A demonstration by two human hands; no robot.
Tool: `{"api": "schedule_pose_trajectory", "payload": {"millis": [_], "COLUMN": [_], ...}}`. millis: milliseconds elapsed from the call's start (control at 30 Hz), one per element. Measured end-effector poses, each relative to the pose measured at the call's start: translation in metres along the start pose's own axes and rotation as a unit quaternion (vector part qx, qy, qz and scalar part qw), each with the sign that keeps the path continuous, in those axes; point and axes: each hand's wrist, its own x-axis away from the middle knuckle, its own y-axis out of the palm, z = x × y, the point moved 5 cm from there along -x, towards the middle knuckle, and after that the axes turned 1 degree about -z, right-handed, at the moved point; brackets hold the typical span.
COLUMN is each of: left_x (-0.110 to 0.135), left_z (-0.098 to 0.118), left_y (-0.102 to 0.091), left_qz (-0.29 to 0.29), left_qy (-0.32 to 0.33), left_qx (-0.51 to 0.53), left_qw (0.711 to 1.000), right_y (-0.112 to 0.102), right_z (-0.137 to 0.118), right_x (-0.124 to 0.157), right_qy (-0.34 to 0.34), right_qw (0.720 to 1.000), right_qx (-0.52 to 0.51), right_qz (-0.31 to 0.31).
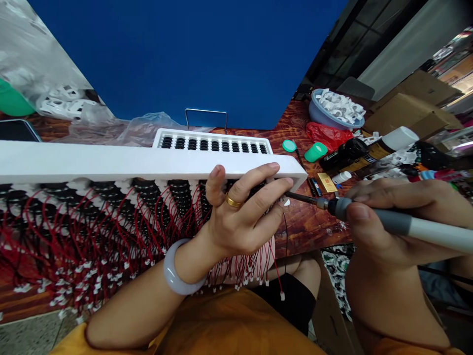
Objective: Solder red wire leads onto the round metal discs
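My left hand, with a ring and a pale bangle, is bent at the right end of a long white tray. Two of its fingertips rest at the tray's rim; the thumb and whatever the fingers close on are hidden. Black round parts fill the tray's near side, their red and black wires hanging down with white plugs at the ends. My right hand grips a pen-shaped tool with a grey and white handle. Its thin dark shaft reaches my left fingertips, where the tip is hidden.
Behind stands a second white tray of black parts, before a large blue panel. To the right are a blue basin of white pieces, a green jar, a spray can and cardboard boxes. Plastic film lies behind the tray.
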Motion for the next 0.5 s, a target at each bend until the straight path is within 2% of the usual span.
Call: {"api": "schedule_pose_trajectory", "payload": {"millis": [167, 500], "left_x": [0.0013, 0.0006], "left_z": [-0.0001, -0.0001], "left_y": [-0.0003, 0.0005], "left_qz": [-0.003, -0.001], "left_qy": [-0.004, -0.002], "left_qx": [0.011, 0.000], "left_qw": [1.000, 1.000], "right_y": [-0.0015, -0.0010], "right_z": [0.0017, -0.0004], "right_x": [0.0030, -0.0034], "right_qy": [0.013, -0.035], "right_qw": [1.000, 0.998], "right_qx": [0.005, -0.057], "right_qz": [0.018, -0.019]}}
